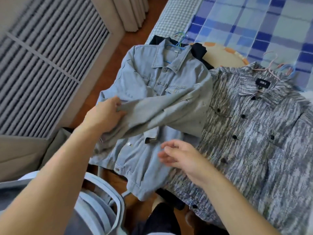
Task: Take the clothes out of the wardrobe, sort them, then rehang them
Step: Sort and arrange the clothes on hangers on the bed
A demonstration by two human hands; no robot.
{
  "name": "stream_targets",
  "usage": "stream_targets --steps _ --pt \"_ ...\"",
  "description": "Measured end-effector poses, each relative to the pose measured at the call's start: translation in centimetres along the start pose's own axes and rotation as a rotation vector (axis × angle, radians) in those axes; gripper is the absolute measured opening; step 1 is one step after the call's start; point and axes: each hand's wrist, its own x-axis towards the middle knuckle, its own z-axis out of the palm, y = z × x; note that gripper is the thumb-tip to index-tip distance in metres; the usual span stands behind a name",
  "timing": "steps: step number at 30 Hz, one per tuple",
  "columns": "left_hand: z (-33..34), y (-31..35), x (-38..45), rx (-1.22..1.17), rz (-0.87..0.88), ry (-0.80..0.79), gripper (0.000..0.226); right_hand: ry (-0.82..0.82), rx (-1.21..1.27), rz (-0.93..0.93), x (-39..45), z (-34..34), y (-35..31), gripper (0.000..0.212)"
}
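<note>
Denim jacket point(152, 92) lies on our bed point(254, 22); our left hand point(105, 114) grips its sleeve, our right hand point(179, 155) hovers relaxed beside it.

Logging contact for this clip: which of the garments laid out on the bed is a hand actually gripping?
The light blue denim jacket: the left hand grips its sleeve. The grey patterned shirt beside it is untouched.
</note>
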Motion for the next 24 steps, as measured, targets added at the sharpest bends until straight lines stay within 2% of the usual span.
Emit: stream_targets --steps 2,4,6,8,11,14,16,21,24 --pt "3.3 -2.2 1.3 0.313 -0.187 -0.143 0.029 0.132 -0.194 0.022 1.3 -1.2 0.6 0.012" --pt "7.0 -1.9 1.6 0.347 -0.214 -0.112 0.044 0.256 -0.257 0.072 2.1 -3.9 1.4 0.011" --pt "9.9 1.6 1.9 0.198 0.007 0.005 0.062 0.375 -0.255 0.134 2.1 -7.7 2.5 0.013" --pt "11.7 6.5 1.5 0.077 0.192 0.019 0.073 0.476 -0.284 0.195 1.2 -11.3 3.7 0.014" --pt "13.8 14.1 0.6 -0.03 0.423 -0.045 0.073 0.61 -0.313 0.266 -1.0 -16.0 5.2 0.017" --pt "14.7 20.0 0.8 0.0 0.584 -0.057 0.07 0.686 -0.372 0.287 -2.8 -19.8 5.4 0.014" --pt "15.6 23.1 1.8 0.049 0.561 -0.083 0.072 0.725 -0.372 0.285 -3.3 -22.5 5.4 0.016" --pt "18.8 25.0 5.7 0.065 0.216 -0.11 0.088 0.817 -0.48 0.216 -1.8 -29.7 5.3 0.021" --pt "20.3 24.6 7.1 -0.023 0.177 -0.089 0.093 0.918 -0.582 0.1 1.7 -36.5 2.8 0.031"
